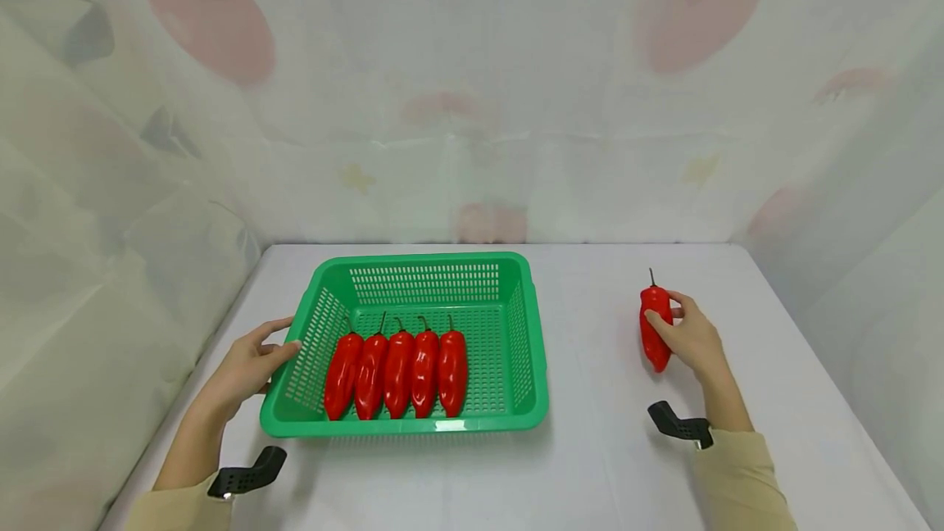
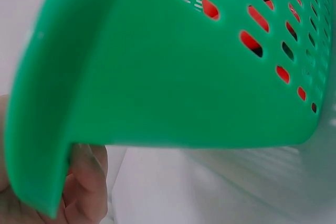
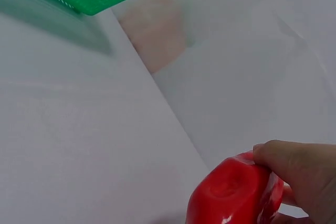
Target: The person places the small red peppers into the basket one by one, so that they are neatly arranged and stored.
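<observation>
On the left of the white table, a green plastic basket [image 1: 490,426] holds several red chili peppers [image 1: 397,373] lying side by side, stems toward the back. My left hand [image 1: 249,363] grips the basket's left rim, thumb on top; in the left wrist view its fingers [image 2: 86,182] curl under the green rim. Over at the right, my right hand [image 1: 692,336] pinches one more red chili pepper [image 1: 653,326] between thumb and fingers, its stem pointing to the back. In the right wrist view the pepper's [image 3: 226,195] glossy side shows beside the thumb.
A white-covered table [image 1: 590,465] lies beneath everything. Pale sheeting with faded red patches [image 1: 442,170] hangs behind and at both sides. Black wrist mounts [image 1: 247,474] sit on both forearms. White table surface lies between the basket and the right hand.
</observation>
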Tool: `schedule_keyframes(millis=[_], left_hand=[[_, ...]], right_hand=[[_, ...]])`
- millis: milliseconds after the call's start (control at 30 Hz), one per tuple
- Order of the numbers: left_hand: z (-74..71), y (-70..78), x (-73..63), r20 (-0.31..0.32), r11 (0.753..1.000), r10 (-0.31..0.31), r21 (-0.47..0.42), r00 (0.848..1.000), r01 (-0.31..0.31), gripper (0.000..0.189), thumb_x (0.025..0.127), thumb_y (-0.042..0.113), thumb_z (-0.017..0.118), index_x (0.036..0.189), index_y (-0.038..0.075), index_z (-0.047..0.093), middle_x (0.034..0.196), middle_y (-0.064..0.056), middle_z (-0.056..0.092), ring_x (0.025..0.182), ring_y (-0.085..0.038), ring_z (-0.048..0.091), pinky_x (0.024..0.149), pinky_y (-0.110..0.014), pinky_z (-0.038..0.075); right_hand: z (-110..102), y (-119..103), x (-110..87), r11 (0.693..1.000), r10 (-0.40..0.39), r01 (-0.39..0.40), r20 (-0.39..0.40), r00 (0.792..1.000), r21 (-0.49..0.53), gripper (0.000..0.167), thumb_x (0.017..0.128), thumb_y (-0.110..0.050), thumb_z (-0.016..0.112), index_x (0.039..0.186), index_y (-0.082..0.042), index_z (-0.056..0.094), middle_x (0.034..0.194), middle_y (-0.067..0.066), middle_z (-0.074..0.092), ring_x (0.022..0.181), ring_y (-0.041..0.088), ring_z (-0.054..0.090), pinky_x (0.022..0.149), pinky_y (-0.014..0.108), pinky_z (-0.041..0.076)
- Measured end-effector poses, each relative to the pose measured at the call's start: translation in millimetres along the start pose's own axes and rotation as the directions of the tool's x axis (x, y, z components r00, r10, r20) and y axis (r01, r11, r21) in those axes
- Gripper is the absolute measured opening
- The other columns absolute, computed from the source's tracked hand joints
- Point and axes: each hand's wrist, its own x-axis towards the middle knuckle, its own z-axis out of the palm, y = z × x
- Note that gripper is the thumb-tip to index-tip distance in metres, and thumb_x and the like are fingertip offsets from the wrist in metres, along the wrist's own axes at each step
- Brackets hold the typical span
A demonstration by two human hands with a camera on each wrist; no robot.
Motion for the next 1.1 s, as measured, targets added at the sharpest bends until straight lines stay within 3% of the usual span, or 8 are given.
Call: schedule_keyframes(millis=[1100], left_hand=[[-1.1,-1.8,2.0,0.002,1.000,-0.002,0.008,1.000,0.002,0.068,0.093,0.037,0.052,0.146,0.007,0.021,0.110,-0.028,0.058,0.076,-0.024,0.066,0.064,-0.038,0.056]], right_hand=[[3,-68,9.0,0.984,-0.176,0.176,-0.034,0.984,0.002,0.069,0.090,-0.036,0.054,0.144,-0.006,0.024,0.134,0.026,0.040,0.107,0.040,0.048,0.078,0.050,0.052]])
